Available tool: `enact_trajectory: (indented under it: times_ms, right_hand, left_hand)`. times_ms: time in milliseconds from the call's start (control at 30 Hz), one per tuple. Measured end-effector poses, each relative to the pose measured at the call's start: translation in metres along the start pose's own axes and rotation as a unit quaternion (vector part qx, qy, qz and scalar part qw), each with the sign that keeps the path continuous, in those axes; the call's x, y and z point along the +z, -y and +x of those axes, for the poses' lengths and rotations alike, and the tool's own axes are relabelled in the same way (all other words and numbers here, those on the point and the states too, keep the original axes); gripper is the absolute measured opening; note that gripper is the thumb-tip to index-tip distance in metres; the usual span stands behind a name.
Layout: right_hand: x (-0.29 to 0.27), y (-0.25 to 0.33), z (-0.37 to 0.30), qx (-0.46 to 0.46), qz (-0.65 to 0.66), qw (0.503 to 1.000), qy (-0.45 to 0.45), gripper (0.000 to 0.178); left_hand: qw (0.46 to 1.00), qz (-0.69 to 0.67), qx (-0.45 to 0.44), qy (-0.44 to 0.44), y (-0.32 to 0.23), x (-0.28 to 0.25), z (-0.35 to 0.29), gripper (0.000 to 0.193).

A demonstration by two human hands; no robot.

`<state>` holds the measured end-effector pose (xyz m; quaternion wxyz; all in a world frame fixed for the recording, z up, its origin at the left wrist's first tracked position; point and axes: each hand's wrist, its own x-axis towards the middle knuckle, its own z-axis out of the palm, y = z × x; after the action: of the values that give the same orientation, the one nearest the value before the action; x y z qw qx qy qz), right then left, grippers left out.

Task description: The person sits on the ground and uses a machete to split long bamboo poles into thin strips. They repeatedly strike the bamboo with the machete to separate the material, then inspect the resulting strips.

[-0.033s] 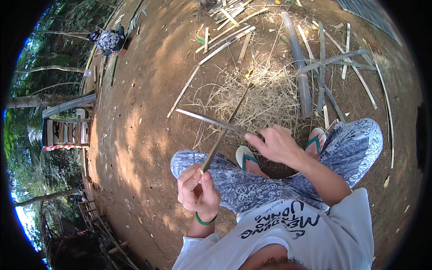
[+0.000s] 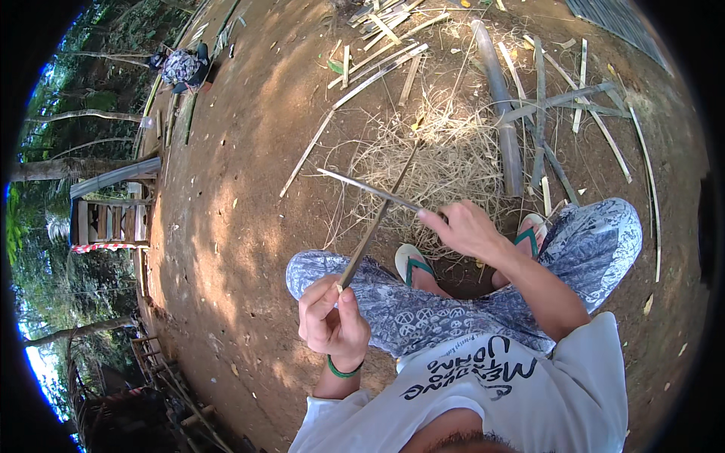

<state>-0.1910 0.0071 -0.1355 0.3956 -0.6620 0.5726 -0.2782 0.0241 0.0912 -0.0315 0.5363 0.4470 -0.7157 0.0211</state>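
1. Where the person sits on bare brown ground with knees apart, the left hand is raised in front of the left knee, fingers curled together and clamped on the near end of a thin bamboo strip.
2. Bamboo strip: long, narrow, pale; its lower end sits pinched between the left thumb and fingertips, and it slants up and away to the right over a pile of shavings.
3. Right hand: held over the right knee, fingers closed around the handle end of a knife; the forefinger stretches out along it.
4. Knife: slim grey blade running leftward from the right hand, crossing the bamboo strip and touching it about midway along its length, well above the left fingers.
5. Pile of shavings: dry, straw-coloured curls heaped on the ground just beyond the feet.
6. Sandals: white with green straps, one on each foot, between the knees.
7. Patterned trousers, blue-grey and white, and a white printed shirt.
8. Green wristband on the left wrist.
9. Split bamboo lengths and a thicker pole, scattered beyond the shavings.
10. Another person, crouched far off at upper left.
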Motion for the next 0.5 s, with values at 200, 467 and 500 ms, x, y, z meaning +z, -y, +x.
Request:
enact_trajectory:
  times_ms: [200,467,500]
  right_hand:
    - [-0.008,0.064,-0.025,-0.144,0.066,0.986,0.048,0.069]
    - [0.028,-0.069,0.077,0.074,-0.069,0.993,0.063,0.079]
    - [0.027,-0.065,0.085,0.059,-0.103,0.991,0.056,0.079]
  left_hand:
    - [0.998,-0.002,-0.041,-0.037,0.012,-0.005,-0.005,0.013]
    - [1.0,0.005,-0.013,0.005,0.014,-0.003,0.0,0.013]
    - [1.0,0.001,0.003,0.009,0.013,-0.002,-0.003,0.014]
